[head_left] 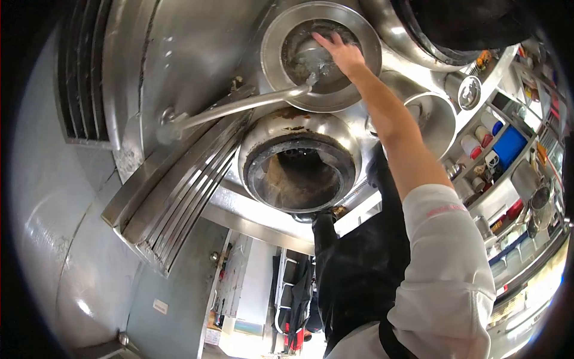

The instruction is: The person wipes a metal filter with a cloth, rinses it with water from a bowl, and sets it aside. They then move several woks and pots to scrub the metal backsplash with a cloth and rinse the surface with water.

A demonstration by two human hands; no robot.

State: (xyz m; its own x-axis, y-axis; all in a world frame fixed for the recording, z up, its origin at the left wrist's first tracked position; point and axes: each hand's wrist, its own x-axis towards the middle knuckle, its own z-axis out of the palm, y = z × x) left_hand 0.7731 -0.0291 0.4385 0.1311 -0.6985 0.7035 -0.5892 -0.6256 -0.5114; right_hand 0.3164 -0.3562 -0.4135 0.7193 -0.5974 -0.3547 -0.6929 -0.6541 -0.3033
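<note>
My right hand [342,52] reaches over a round steel basin [275,57] at the top of the view. Its fingers are stretched out and apart, with nothing seen between them. Beneath the fingers, water swirls in the basin, and the spout of a long swivel faucet [251,104] ends over it. A stream runs from the spout into the basin. My forearm comes up from a white sleeve at the lower right. Below the basin sits a domed steel burner ring [299,124] with a wide, blackened round opening, brownish inside. My left hand does not show.
Slatted metal grates [179,209] run along the left, beside the faucet. A dark wok [472,24] hangs over the top right. A steel pot [439,122] stands right of my forearm, near a small perforated container [469,91]. Shelves with a blue bin [511,148] line the right.
</note>
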